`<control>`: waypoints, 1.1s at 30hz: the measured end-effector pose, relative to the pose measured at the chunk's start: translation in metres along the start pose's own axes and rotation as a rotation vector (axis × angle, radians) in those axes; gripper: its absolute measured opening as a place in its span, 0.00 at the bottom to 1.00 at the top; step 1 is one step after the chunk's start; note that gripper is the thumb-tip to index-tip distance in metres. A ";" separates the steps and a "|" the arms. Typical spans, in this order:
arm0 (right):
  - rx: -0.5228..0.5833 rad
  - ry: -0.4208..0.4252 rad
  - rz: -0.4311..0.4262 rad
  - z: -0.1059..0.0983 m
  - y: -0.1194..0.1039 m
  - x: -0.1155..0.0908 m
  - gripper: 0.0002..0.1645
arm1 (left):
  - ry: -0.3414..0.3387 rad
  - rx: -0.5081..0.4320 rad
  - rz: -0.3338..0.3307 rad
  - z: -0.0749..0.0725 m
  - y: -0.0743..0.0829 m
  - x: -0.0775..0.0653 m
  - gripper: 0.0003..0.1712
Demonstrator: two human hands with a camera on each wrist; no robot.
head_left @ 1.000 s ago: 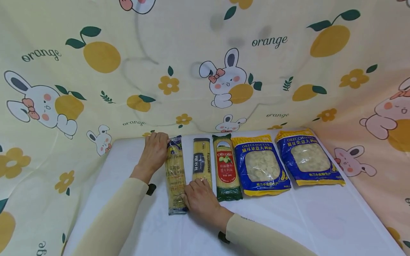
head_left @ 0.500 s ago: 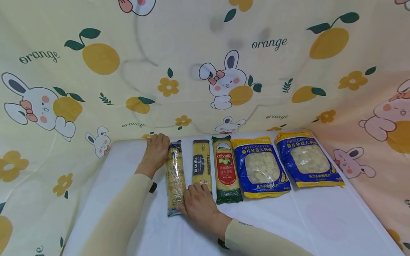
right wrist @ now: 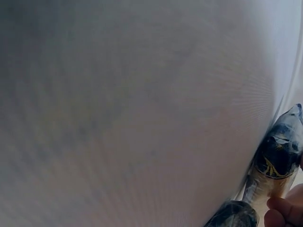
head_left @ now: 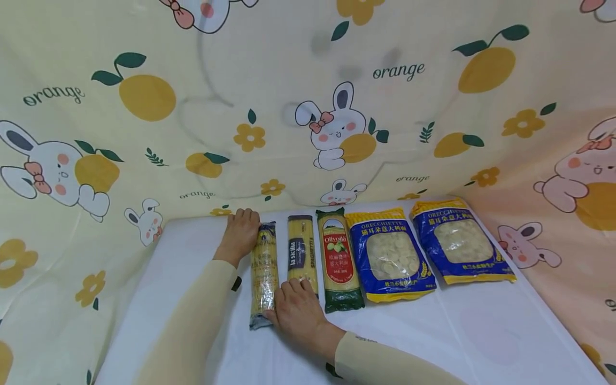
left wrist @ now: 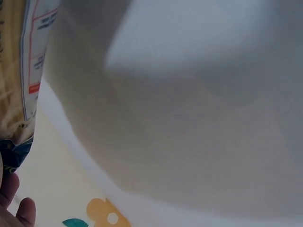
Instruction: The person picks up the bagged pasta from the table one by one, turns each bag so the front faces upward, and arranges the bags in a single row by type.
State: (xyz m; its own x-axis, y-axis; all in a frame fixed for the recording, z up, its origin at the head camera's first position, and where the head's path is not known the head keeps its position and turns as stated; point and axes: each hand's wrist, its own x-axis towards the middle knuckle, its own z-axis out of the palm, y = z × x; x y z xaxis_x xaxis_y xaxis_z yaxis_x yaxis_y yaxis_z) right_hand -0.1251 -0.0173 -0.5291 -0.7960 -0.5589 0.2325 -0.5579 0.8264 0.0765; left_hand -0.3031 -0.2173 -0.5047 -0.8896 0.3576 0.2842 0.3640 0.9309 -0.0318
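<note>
A clear packet of spaghetti [head_left: 264, 272] with dark blue ends lies lengthwise at the left of a row of pasta packs. My left hand [head_left: 240, 233] holds its far end from the left. At the near end my right hand [head_left: 300, 315] grips the packet from the right, its thumb against the lower corner. The left wrist view has the packet's labelled side [left wrist: 19, 71] at the left edge, with fingertips [left wrist: 26, 210] below. In the right wrist view, fingers [right wrist: 286, 210] touch the packet's dark end [right wrist: 279, 153]. The palm sides of both hands are hidden.
Right of the held packet lie a la sicilia spaghetti pack [head_left: 301, 248], a red and green Olivoila pack [head_left: 339, 256] and two blue orecchiette bags [head_left: 392, 256] [head_left: 462, 243]. The white table [head_left: 433, 342] meets a printed curtain [head_left: 284, 133] behind.
The packet's far end has come slightly nearer, and its face now shows a glossier, more rounded surface. My left hand has shifted a little right with it. The other packs stay put.
</note>
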 end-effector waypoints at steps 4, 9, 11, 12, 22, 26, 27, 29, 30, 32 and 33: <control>-0.009 0.003 0.007 0.000 0.000 0.001 0.33 | -0.023 0.004 -0.003 0.006 0.003 0.003 0.12; -0.018 0.032 0.018 0.001 -0.001 0.003 0.31 | -0.036 -0.001 0.010 0.008 0.006 0.004 0.11; -0.014 0.034 0.024 0.002 -0.002 0.004 0.31 | -0.068 -0.003 0.014 0.009 0.007 0.002 0.11; -0.008 0.034 0.026 0.002 -0.002 0.004 0.31 | -0.087 -0.004 0.014 0.010 0.007 0.001 0.11; 0.019 0.019 0.018 0.005 -0.001 0.005 0.31 | -0.269 -0.132 -0.081 0.011 0.008 -0.017 0.28; 0.020 0.004 0.018 0.005 0.001 0.006 0.33 | -0.317 -0.181 -0.110 0.008 0.013 -0.028 0.32; 0.023 0.003 0.020 0.005 0.001 0.007 0.33 | -0.322 -0.189 -0.109 0.007 0.015 -0.032 0.32; 0.024 0.005 0.021 0.006 0.001 0.007 0.33 | -0.325 -0.199 -0.099 0.003 0.019 -0.040 0.32; 0.027 0.006 0.022 0.006 0.002 0.007 0.32 | -0.327 -0.205 -0.095 0.001 0.020 -0.044 0.32; 0.031 0.011 0.025 0.006 0.002 0.008 0.32 | -0.336 -0.217 -0.089 -0.004 0.025 -0.053 0.33; 0.036 0.010 0.028 0.006 0.002 0.008 0.31 | -0.340 -0.223 -0.086 -0.005 0.026 -0.057 0.33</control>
State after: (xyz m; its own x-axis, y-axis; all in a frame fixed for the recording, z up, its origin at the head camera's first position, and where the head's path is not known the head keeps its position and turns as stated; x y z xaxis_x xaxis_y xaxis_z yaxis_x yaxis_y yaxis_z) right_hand -0.1340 -0.0204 -0.5329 -0.8094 -0.5343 0.2438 -0.5432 0.8389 0.0353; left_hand -0.2413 -0.2137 -0.5167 -0.9462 0.3185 -0.0566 0.3022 0.9327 0.1968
